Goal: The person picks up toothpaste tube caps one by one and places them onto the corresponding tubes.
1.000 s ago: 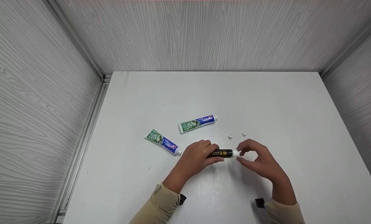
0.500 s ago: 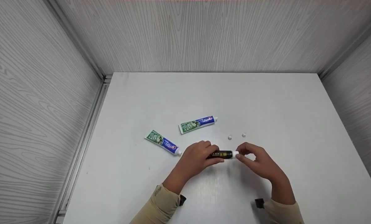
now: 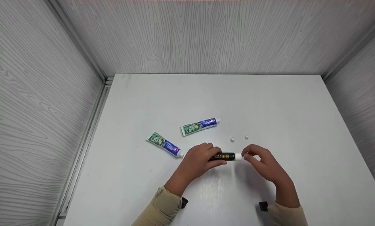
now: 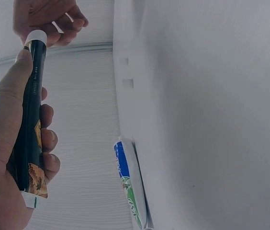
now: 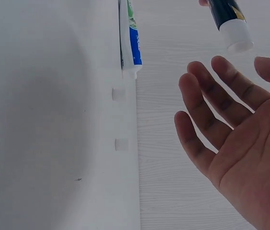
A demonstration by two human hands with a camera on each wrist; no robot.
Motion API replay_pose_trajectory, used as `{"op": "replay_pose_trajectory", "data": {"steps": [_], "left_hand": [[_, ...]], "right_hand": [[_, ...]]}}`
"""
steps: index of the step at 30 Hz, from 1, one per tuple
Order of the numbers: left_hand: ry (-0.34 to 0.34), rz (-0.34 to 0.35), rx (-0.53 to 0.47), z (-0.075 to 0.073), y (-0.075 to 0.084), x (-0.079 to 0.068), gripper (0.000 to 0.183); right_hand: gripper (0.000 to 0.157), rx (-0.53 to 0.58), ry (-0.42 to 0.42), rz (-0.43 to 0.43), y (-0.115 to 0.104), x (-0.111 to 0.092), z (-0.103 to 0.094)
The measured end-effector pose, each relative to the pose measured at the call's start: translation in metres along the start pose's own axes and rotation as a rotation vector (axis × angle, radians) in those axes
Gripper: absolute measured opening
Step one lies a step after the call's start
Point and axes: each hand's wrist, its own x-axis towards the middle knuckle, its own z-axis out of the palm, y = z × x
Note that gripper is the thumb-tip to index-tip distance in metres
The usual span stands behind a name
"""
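Note:
My left hand (image 3: 203, 157) grips a black toothpaste tube (image 3: 225, 156) with gold lettering, held level over the table in the head view. Its white cap (image 3: 238, 156) points right and sits on the tube's end. Just beyond that cap is my right hand (image 3: 263, 161), fingers bent and thumb near the forefinger. The right wrist view shows these fingers (image 5: 230, 98) spread loosely, a small gap from the cap, holding nothing. In the left wrist view, the left thumb lies along the tube (image 4: 32, 115) and the fingers wrap behind it.
Two blue-and-green toothpaste tubes (image 3: 200, 126) (image 3: 165, 144) lie on the white table (image 3: 137, 103), left of and behind the hands. Two small white caps (image 3: 232, 139) (image 3: 246, 137) rest behind the held tube. Wood-grain panels (image 3: 187, 37) enclose the table's back and sides.
The right fingers spread around the white cap, closed on its end, then drew slightly right off it. The left hand and black tube stay nearly in place.

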Motion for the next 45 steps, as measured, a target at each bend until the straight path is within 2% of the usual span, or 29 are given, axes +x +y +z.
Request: {"op": "replay_pose_trajectory", "data": {"steps": [3,6,12,18,21,28,36,45], "left_hand": [[0.000,-0.009,0.002,0.000,0.000,-0.001,0.036],[-0.004,-0.011,-0.006,0.001,-0.001,-0.002,0.036],[-0.008,-0.007,-0.010,0.001,0.000,-0.002,0.038],[-0.017,-0.004,-0.011,0.001,0.000,-0.002,0.038],[-0.023,-0.005,-0.009,0.001,-0.001,-0.002,0.039],[-0.019,-0.003,0.003,0.001,0.000,-0.002,0.039],[0.001,0.014,0.009,0.001,0.002,-0.003,0.038],[-0.014,0.014,0.013,0.003,0.004,-0.001,0.041]], "right_hand": [[0.032,-0.033,0.038,-0.098,0.002,-0.002,0.000],[0.041,-0.046,0.051,-0.152,0.001,-0.003,0.001],[0.040,-0.029,0.032,-0.139,-0.002,-0.003,0.004],[0.037,0.034,0.031,-0.246,0.000,0.000,0.007],[0.034,0.048,0.037,-0.268,0.001,0.001,0.008],[0.025,0.019,0.022,-0.200,0.007,0.001,0.009],[0.011,-0.021,-0.007,-0.026,0.035,0.001,0.012],[0.011,-0.003,-0.037,-0.037,0.044,0.001,0.010]]}}
